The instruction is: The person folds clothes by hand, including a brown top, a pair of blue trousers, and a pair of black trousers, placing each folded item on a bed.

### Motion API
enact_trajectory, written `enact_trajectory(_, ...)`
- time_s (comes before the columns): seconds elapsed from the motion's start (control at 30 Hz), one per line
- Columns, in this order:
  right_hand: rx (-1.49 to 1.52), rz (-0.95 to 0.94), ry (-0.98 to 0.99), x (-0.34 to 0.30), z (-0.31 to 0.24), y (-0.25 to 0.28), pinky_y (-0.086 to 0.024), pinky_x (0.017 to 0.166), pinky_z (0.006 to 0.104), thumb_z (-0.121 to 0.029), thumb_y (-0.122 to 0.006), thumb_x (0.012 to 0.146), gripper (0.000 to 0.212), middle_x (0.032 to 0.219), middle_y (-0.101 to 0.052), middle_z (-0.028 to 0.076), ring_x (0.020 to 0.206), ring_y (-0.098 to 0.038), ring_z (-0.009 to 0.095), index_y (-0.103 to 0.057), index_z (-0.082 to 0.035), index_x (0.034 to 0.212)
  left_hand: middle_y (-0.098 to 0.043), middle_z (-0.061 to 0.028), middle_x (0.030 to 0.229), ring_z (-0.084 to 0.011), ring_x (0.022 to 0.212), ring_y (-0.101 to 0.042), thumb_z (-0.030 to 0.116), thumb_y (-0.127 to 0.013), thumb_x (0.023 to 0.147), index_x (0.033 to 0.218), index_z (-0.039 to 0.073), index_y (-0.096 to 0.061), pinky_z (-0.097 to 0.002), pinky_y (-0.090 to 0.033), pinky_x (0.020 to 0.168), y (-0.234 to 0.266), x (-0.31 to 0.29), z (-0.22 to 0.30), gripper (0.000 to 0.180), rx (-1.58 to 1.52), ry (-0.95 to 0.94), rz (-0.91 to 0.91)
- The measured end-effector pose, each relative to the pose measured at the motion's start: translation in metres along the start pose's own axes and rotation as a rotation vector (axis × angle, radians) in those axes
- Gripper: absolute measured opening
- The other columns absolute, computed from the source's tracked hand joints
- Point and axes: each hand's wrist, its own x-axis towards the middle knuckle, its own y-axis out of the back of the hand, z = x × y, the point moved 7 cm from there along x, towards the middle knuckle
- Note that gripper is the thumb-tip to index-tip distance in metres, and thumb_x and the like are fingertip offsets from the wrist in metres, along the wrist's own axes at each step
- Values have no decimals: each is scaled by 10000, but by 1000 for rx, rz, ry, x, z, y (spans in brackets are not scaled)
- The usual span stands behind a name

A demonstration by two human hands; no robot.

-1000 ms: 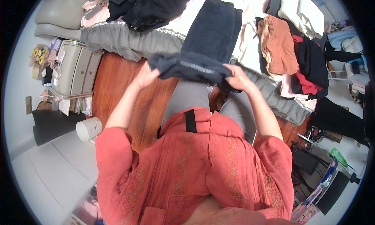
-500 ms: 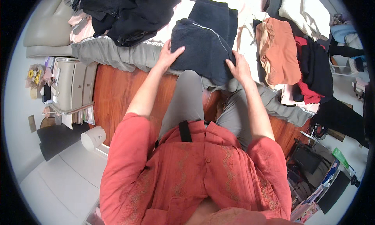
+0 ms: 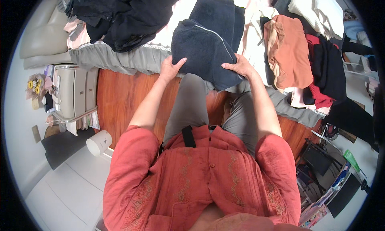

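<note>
Head view: left grip (image 3: 170,69) and right grip (image 3: 243,66) pinch opposite sides of the dark garment (image 3: 200,50), partly folded at the near edge of the bed (image 3: 116,56); even tension and level corners should keep its layers flat.

A hand could slide over the white strip of bed (image 3: 182,8) between the heap of black clothes (image 3: 120,20) and the dark folded pants (image 3: 200,50). On the right, past a thin pale strip (image 3: 252,34), the orange folded garment (image 3: 289,50) blocks the way. On the near side, a grey knee (image 3: 193,82) is in the way
</note>
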Motion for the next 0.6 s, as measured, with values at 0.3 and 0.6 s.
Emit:
enact_trajectory(0.3, -534, 146, -193, -16, -46, 21, -506, 864, 430, -365, -745, 769, 538, 1025, -658, 271, 1000, -642, 371, -642, 51, 1093, -718, -99, 856, -116, 762, -635, 233, -685, 874, 965, -18, -697, -297, -509, 732, 0, 20, 48, 268, -174, -71, 119)
enact_trajectory(0.6, -285, 423, -19, 24, -69, 116, -509, 816, 396, -317, -717, 803, 394, 904, -703, 208, 886, -687, 316, -686, -9, 1046, -660, -216, 804, -266, 777, -653, 426, -640, 866, 922, -61, -650, -390, -483, 736, -16, 110, 163, 490, 234, -331, 222)
